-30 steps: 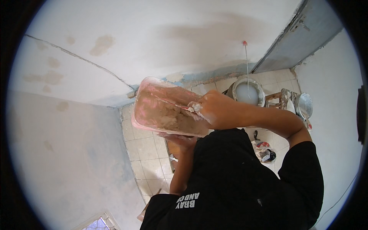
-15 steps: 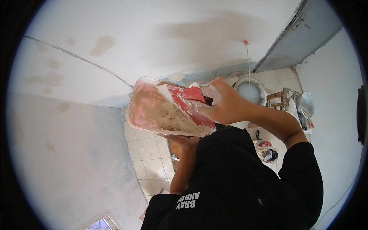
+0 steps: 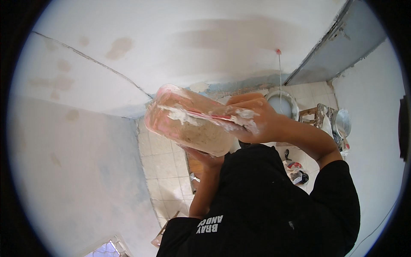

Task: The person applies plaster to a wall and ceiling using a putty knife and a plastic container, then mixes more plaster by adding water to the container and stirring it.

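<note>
My left hand [image 3: 208, 159] supports a pinkish, putty-smeared plastic tub [image 3: 155, 128] from below and at its near side; most of its fingers are hidden by the tub. In my right hand [image 3: 263, 120], which has white putty on the fingers, is a red putty spreader [image 3: 213, 116]. The spreader is now turned nearly edge-on over the tub, its blade pointing left. A lump of pale putty [image 3: 182, 115] clings along the blade's end. Thin brownish smears coat the tub's inside.
Ahead stands a white wall [image 3: 171, 47] with damp-looking patches and a crack. On the tiled floor [image 3: 169, 167] at the right are a round bucket [image 3: 280, 103] of whitish liquid, a paint-spattered wooden stool [image 3: 319, 115] and a metal basin [image 3: 341, 123]. A grey door [image 3: 338, 38] is at the upper right.
My right hand has rolled the spreader from showing its broad red face to nearly edge-on. Putty that lay in the tub is now gathered on the blade. The tub has tilted slightly.
</note>
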### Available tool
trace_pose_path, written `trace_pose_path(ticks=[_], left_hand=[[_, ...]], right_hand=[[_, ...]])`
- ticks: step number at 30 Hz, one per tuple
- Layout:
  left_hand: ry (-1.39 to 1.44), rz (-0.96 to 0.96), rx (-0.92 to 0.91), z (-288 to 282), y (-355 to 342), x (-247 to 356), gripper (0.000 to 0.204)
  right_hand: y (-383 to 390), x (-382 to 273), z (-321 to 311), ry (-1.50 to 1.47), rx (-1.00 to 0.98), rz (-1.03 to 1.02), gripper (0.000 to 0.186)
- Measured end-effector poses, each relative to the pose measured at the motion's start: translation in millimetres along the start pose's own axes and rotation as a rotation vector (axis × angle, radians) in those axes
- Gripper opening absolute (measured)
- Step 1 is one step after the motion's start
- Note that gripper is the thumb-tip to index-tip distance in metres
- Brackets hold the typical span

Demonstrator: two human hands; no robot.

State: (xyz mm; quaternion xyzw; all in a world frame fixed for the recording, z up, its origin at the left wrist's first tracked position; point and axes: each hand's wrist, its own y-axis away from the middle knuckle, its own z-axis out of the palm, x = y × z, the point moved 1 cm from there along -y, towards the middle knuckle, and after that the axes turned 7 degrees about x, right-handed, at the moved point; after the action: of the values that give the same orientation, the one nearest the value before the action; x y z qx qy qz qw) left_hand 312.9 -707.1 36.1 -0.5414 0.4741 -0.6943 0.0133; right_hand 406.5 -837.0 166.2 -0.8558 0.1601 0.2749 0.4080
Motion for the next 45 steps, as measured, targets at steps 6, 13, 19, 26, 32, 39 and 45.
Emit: trace_pose_path(ticks=[6, 13, 19, 26, 32, 39, 45], left_hand=[[0.672, -0.733, 0.148, -15, 20, -42, 0.096], [0.595, -0.603, 0.012, 3, -10, 7, 0.078], [0.086, -0.218, 0.213, 12, 11, -23, 0.075], [0.783, -0.883, 0.188, 11, -25, 17, 0.072], [0.858, -1.002, 0.165, 6, -34, 18, 0.070], [1.065, -1.120, 0.217, 2, -32, 10, 0.072], [1.007, -1.197, 0.239, -1, -29, 9, 0.074]], right_hand=[[20, 8, -9, 0.120, -0.102, -0.274, 0.037], [14, -8, -21, 0.332, -0.214, -0.094, 0.026], [7, -2, -11, 0.214, -0.169, -0.194, 0.036], [26, 13, -11, 0.195, -0.168, -0.240, 0.040], [29, 11, -21, 0.263, -0.216, -0.344, 0.040], [28, 6, -32, 0.211, -0.323, -0.277, 0.043], [27, 2, -38, 0.225, -0.316, -0.258, 0.043]])
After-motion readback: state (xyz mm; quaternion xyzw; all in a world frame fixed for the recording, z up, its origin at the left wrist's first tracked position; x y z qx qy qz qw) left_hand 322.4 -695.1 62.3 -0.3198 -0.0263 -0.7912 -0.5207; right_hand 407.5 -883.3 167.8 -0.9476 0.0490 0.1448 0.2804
